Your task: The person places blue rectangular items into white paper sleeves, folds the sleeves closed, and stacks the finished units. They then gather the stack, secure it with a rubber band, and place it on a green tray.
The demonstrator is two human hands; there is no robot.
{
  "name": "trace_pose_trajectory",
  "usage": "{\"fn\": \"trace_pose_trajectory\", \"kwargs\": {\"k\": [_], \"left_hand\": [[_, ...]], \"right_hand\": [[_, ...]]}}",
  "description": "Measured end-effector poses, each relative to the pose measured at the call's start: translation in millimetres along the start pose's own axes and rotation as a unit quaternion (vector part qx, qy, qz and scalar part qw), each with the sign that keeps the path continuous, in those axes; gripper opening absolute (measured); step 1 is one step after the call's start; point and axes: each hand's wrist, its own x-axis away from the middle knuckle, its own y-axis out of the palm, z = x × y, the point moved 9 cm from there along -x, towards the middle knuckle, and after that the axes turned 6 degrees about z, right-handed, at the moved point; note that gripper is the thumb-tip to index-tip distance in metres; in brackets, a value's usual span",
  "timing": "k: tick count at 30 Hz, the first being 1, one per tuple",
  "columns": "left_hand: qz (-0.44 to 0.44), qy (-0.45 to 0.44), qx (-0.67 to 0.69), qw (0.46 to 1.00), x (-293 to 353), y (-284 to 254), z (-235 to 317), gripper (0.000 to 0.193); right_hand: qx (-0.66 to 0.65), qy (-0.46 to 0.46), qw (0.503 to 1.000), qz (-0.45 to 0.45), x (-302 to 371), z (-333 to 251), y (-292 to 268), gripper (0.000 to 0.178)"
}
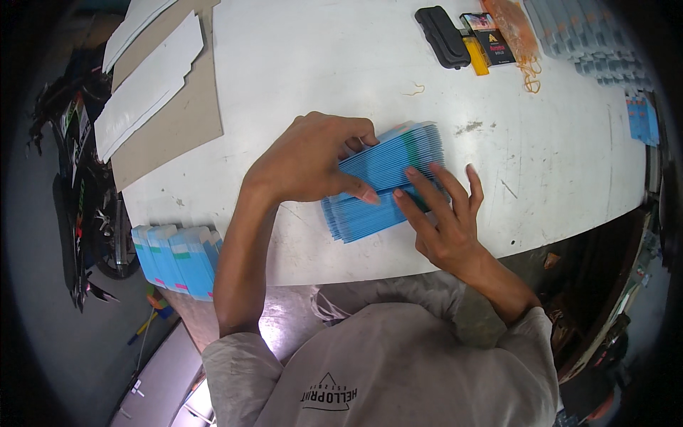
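Hands frame a fanned stack of flat blue paper cartons (384,181) lying on the white desk (327,85). Its long axis runs from lower left up to upper right. The left hand (313,160) lies over the upper-left part, fingers curled along the top edge, thumb pressing down. The right hand (445,213) rests flat, fingers spread, on the lower-right edge. Both touch it.

Bright, even overhead light on the scuffed white worktop (341,78); soft short shadows under both hands. Glare patch on pale cloth near the lower centre. Heavy fisheye bend, black vignette in corners. Centre sharp; rim detail smeared, dim.
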Motion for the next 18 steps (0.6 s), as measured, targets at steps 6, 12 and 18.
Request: {"fn": "trace_pose_trajectory", "kwargs": {"k": [6,12,18], "left_hand": [[0.017,-0.005,-0.178,0.984,11,15,28,0.051],[0.023,0.017,-0.229,0.973,9,22,28,0.042],[0.051,0.068,-0.204,0.975,11,17,29,0.038]], "right_hand": [[-0.008,-0.005,0.999,-0.051,-23,-16,-9,0.040],[-0.016,-0.030,0.998,-0.057,-38,-16,-10,0.026],[-0.037,-0.029,0.997,-0.060,-41,-11,-16,0.022]]}}
